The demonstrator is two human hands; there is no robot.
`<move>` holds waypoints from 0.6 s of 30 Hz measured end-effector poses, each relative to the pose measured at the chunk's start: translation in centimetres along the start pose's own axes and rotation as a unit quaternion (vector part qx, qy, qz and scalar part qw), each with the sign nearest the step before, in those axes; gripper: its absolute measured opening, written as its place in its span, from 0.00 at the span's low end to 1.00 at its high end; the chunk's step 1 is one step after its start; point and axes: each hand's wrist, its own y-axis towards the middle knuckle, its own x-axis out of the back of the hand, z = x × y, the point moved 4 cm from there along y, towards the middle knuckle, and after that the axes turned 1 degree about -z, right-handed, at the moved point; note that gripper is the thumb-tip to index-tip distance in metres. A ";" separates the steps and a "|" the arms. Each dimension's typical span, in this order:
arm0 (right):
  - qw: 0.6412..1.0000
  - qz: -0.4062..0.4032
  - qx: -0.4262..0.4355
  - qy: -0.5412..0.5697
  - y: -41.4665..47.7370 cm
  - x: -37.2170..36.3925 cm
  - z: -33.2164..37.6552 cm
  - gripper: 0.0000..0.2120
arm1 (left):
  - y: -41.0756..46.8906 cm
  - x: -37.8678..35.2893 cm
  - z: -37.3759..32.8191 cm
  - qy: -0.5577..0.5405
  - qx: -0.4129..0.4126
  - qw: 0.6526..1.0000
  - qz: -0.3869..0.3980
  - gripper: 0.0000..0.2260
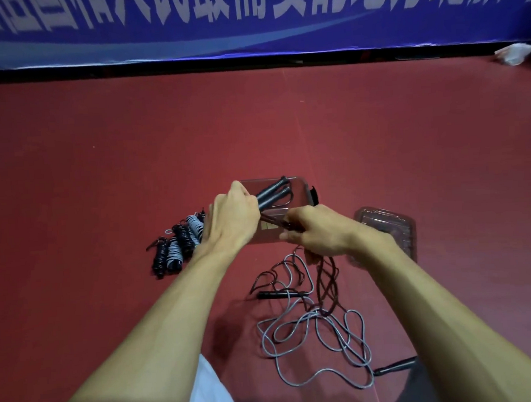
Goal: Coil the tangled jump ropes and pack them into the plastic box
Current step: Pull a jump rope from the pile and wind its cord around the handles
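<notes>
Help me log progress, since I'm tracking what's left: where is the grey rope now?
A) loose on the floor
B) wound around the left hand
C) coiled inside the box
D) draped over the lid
A: the grey rope sprawls in loose loops on the red floor, while the left hand grips the black handles and the right hand holds the dark rope.

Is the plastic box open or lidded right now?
Open. The lid lies on the floor right of the plastic box, apart from it.
</notes>
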 end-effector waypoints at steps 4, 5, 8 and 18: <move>0.998 -0.039 0.054 -0.020 -0.5 0.4 0.0 0.04 | 0.1 -0.1 -0.4 0.046 -0.036 0.998 0.003 0.11; 0.995 -0.058 0.072 -0.026 -0.6 0.9 -0.2 0.06 | 0.2 -0.1 -0.7 0.050 -0.044 0.998 0.012 0.13; 0.987 -0.107 0.111 -0.040 -0.9 2.3 -0.9 0.04 | 0.1 -0.6 -0.8 0.057 -0.055 0.993 0.088 0.21; 0.957 -0.278 0.014 0.082 -2.3 5.1 -3.3 0.16 | -2.6 -1.4 -2.4 0.020 -0.129 0.947 0.295 0.36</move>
